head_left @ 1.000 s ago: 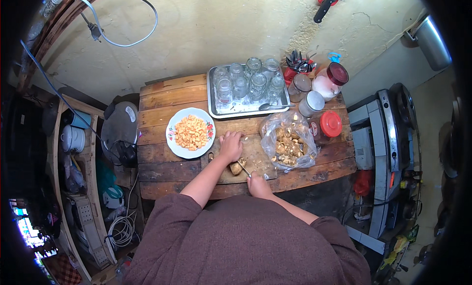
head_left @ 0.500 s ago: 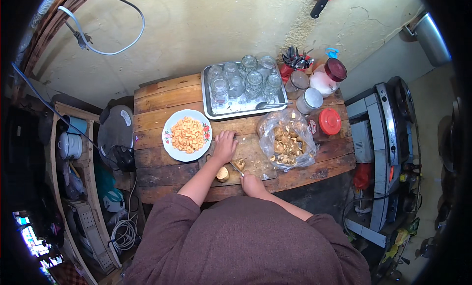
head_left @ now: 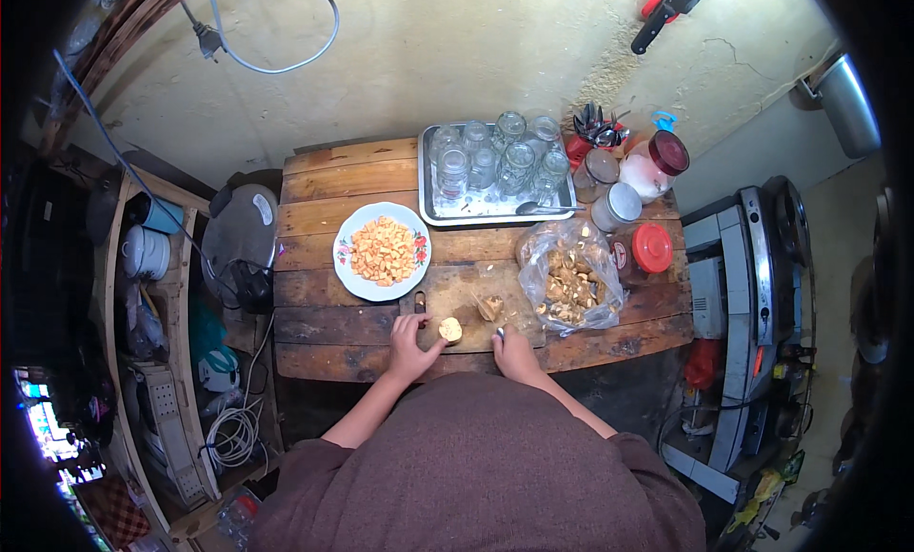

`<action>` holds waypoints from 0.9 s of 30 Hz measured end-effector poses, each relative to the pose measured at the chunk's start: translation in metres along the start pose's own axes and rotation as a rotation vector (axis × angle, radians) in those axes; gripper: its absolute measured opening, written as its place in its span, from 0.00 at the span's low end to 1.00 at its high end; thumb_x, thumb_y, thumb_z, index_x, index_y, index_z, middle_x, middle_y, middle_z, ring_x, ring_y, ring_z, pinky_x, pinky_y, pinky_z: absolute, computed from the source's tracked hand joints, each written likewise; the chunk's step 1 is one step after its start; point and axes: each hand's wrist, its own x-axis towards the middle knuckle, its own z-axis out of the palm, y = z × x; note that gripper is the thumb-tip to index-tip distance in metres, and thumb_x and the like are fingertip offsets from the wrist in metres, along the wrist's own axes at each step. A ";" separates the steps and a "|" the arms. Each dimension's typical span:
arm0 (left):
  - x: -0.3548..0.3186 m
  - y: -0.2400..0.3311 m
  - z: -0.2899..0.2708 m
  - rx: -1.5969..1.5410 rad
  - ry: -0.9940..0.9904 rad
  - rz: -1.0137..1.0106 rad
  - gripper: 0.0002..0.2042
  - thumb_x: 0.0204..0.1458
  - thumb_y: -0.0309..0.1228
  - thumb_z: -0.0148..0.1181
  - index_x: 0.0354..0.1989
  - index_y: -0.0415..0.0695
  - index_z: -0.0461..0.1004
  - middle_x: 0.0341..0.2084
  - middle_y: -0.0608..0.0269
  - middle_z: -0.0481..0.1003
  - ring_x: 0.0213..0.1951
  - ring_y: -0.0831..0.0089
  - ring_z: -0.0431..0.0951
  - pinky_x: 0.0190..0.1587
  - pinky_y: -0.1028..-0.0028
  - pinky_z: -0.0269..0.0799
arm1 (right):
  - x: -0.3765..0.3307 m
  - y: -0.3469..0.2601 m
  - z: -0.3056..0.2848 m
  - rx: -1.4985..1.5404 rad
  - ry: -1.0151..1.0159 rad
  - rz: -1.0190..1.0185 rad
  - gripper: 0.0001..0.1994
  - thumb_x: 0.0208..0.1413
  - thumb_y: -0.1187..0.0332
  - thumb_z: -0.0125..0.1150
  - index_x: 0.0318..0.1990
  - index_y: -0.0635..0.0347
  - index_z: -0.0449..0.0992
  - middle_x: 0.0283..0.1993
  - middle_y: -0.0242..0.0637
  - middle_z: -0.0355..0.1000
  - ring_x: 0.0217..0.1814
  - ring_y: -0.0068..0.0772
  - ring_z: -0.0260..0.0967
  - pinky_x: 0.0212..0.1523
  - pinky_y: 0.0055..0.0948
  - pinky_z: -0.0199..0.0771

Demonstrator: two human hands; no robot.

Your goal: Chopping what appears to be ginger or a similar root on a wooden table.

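On the wooden cutting board (head_left: 457,284) stands a chunk of pale yellow root vegetable (head_left: 450,329), cut face up. Beside it is my left hand (head_left: 411,350), fingers apart and thumb tip at the chunk's edge. To the right, my right hand (head_left: 517,354) is closed round the handle of a knife (head_left: 500,333); its blade is hard to make out. A brownish peeled-off piece (head_left: 491,307) lies on the board between and beyond my hands. Left of the board, a floral-rimmed white plate (head_left: 357,285) carries orange diced cubes (head_left: 383,251). A clear plastic bag (head_left: 609,312) of brown peelings sits at the right.
Behind the board, a metal tray (head_left: 476,219) bears several upturned glass mugs and a spoon. Jars with red lids (head_left: 652,247) and a silver-lidded jar (head_left: 617,207) stand at the back right, near a red cutlery holder (head_left: 578,150). A stove (head_left: 762,266) is on the right.
My left hand has drawn back from the far side of the board to the chunk's left. My right hand has shifted away from the brownish piece. The whole view has tilted slightly.
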 end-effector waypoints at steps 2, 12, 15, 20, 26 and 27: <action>-0.004 0.014 -0.005 0.094 -0.036 0.012 0.24 0.34 0.36 0.69 0.42 0.42 0.71 0.34 0.59 0.71 0.43 0.61 0.68 0.47 0.64 0.61 | 0.000 -0.002 -0.001 -0.019 0.029 -0.012 0.13 0.57 0.65 0.50 0.35 0.71 0.66 0.30 0.63 0.69 0.35 0.64 0.68 0.37 0.51 0.66; -0.011 0.010 0.001 0.297 -0.042 0.159 0.14 0.34 0.39 0.68 0.33 0.53 0.79 0.43 0.59 0.68 0.51 0.59 0.62 0.52 0.54 0.49 | -0.016 0.001 -0.010 0.052 -0.076 -0.057 0.15 0.55 0.62 0.52 0.35 0.70 0.69 0.31 0.61 0.70 0.37 0.62 0.69 0.38 0.47 0.67; -0.010 0.014 0.001 0.318 -0.044 0.163 0.13 0.35 0.39 0.68 0.31 0.52 0.79 0.44 0.58 0.68 0.52 0.59 0.62 0.52 0.54 0.49 | -0.022 0.005 -0.013 0.066 -0.072 -0.033 0.16 0.55 0.61 0.53 0.36 0.70 0.69 0.32 0.61 0.70 0.38 0.61 0.69 0.38 0.47 0.67; -0.005 0.026 -0.002 0.371 -0.076 0.187 0.16 0.34 0.38 0.68 0.34 0.50 0.77 0.44 0.58 0.68 0.52 0.59 0.62 0.52 0.55 0.49 | -0.028 0.017 -0.012 0.075 -0.053 -0.024 0.16 0.55 0.60 0.53 0.34 0.70 0.70 0.32 0.60 0.71 0.38 0.59 0.70 0.38 0.46 0.68; -0.016 0.018 0.014 0.209 -0.126 -0.084 0.33 0.33 0.35 0.68 0.52 0.47 0.62 0.44 0.60 0.70 0.50 0.64 0.64 0.51 0.59 0.51 | -0.032 0.018 -0.012 0.080 -0.075 -0.042 0.17 0.55 0.59 0.53 0.34 0.69 0.70 0.31 0.59 0.70 0.38 0.58 0.70 0.37 0.45 0.67; -0.016 0.013 0.019 0.110 -0.142 -0.138 0.34 0.33 0.34 0.69 0.53 0.48 0.61 0.43 0.61 0.70 0.50 0.65 0.65 0.51 0.60 0.51 | -0.031 0.022 -0.008 0.078 -0.074 -0.053 0.17 0.55 0.59 0.53 0.34 0.69 0.70 0.31 0.59 0.70 0.38 0.58 0.70 0.37 0.45 0.67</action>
